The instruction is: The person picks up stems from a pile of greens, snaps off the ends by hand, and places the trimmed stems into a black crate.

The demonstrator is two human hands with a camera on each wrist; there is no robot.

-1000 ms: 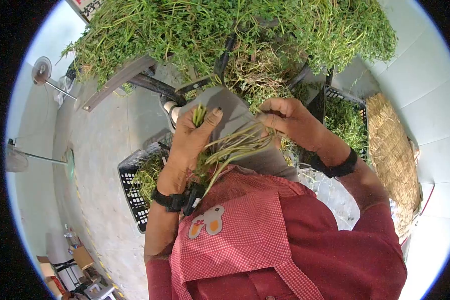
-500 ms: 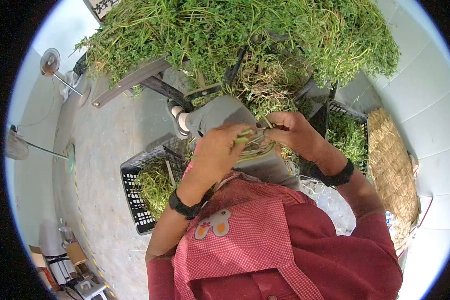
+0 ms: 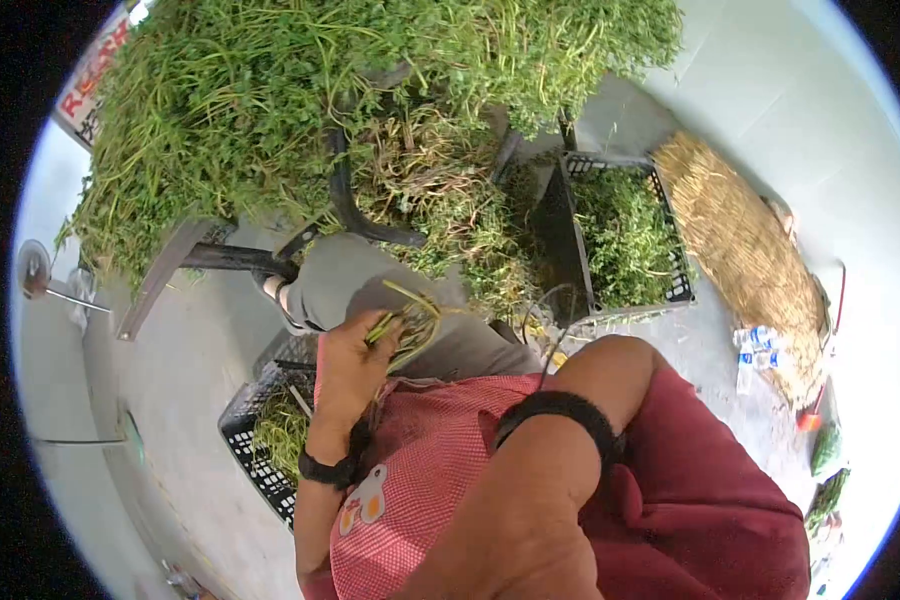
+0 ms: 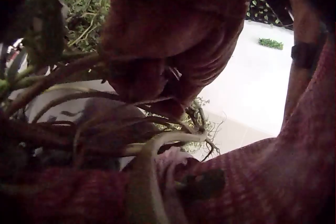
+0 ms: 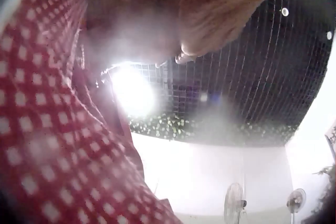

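Observation:
In the head view, my left hand (image 3: 355, 360) grips a bunch of thin green stems (image 3: 415, 335) over the lap. Its stems also cross the left wrist view, some ending in fine roots. My right hand (image 3: 510, 535) is raised close under the head camera, its fingers cut off by the lower edge. From the right wrist, the same hand (image 5: 210, 14) appears against the dark ceiling grid, blurred by glare; I cannot tell whether it holds anything. A large heap of leafy green plants (image 3: 230, 130) lies in front of the knees.
A black crate (image 3: 255, 450) with stems stands on the floor at left. Another black crate (image 3: 680, 285) with greens stands at right, beside a rolled straw mat (image 3: 740, 250). Loose cuttings (image 3: 440, 180) pile below the heap. Plastic bottles (image 3: 755, 350) lie near the mat.
The right hand has left the stems and come up toward the head camera. The left hand keeps the bunch and has moved left in view. The head view has swung right.

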